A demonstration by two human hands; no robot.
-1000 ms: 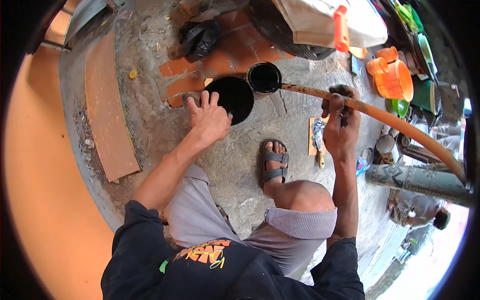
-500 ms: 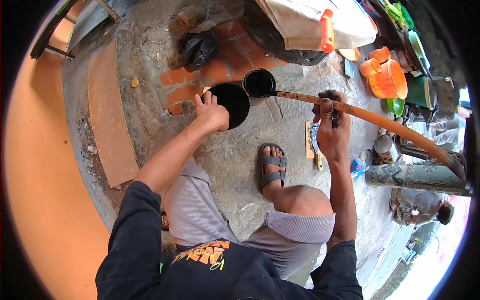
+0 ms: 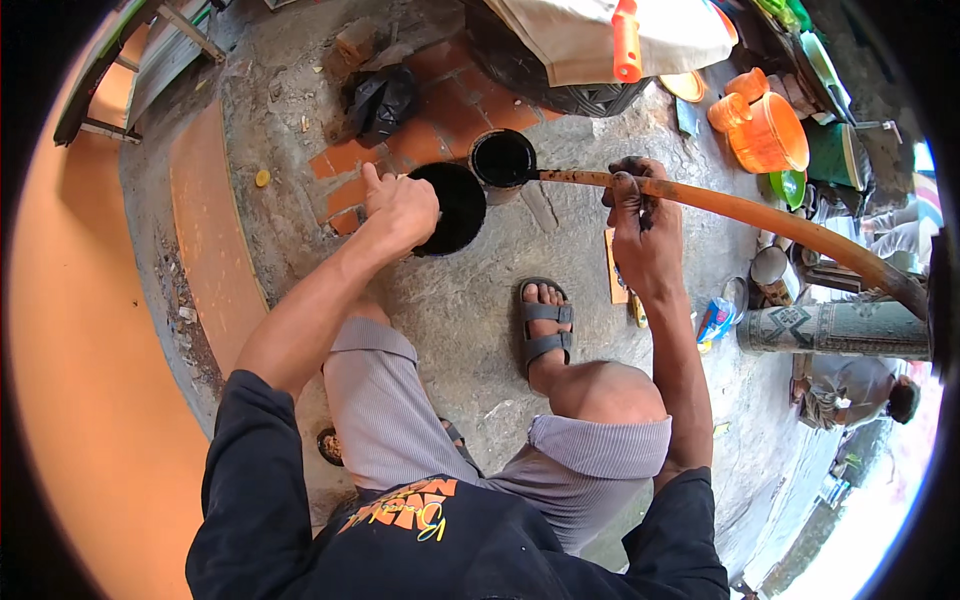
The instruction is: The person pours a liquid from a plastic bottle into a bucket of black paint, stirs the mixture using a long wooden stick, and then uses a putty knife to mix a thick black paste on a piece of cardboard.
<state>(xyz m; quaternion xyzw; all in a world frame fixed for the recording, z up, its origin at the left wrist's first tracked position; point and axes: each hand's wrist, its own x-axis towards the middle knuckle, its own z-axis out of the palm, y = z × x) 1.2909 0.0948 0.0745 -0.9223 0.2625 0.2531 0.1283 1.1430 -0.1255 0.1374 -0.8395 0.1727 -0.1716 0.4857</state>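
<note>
The person is wearing a black shirt [image 3: 430,565], its loose sleeves [image 3: 255,450] ending near the elbows, and a print [image 3: 405,505] of orange block letters and yellow script is running across the front. Pale grey, finely striped trousers [image 3: 395,425] are covering the thighs, their wide cuffs [image 3: 600,445] folding up around the knees. A dark grey open-toed sandal [image 3: 545,346] is wrapping the right foot with broad straps, and another sandal [image 3: 453,433] is partly showing behind the left trouser leg.
</note>
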